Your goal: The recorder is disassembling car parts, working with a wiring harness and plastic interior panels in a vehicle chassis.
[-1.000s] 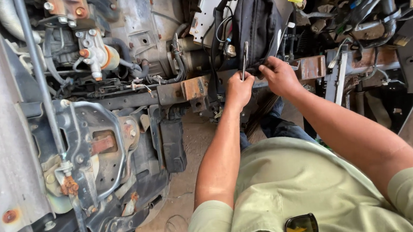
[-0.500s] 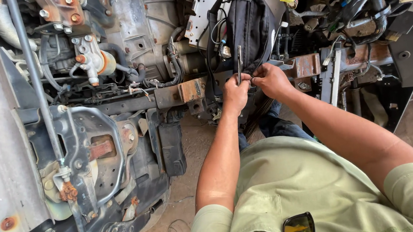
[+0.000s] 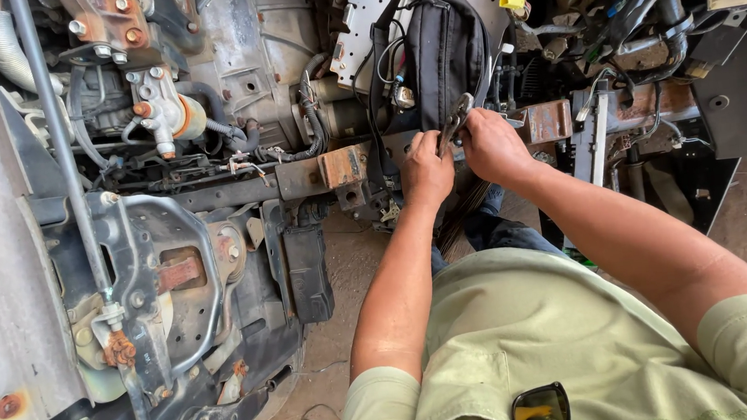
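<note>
My left hand (image 3: 425, 171) and my right hand (image 3: 491, 146) meet in front of a black fabric pouch (image 3: 444, 55) that hangs among wires on the vehicle's stripped front. Both hands close around a metal plier-like tool (image 3: 455, 120), whose jaws point up toward the pouch's lower edge. My left hand grips the lower part of the tool, my right hand the side next to it. What the jaws hold is hidden by my fingers.
A rusty cross beam (image 3: 334, 170) runs left of my hands. Engine parts and hoses (image 3: 157, 103) fill the upper left, a grey bracket (image 3: 159, 283) the lower left. A perforated metal plate (image 3: 382, 2) sits behind the pouch. Dirt ground (image 3: 342, 267) lies below.
Both hands have drawn closer together on the tool and shifted slightly up toward the pouch. The view has dropped a little.
</note>
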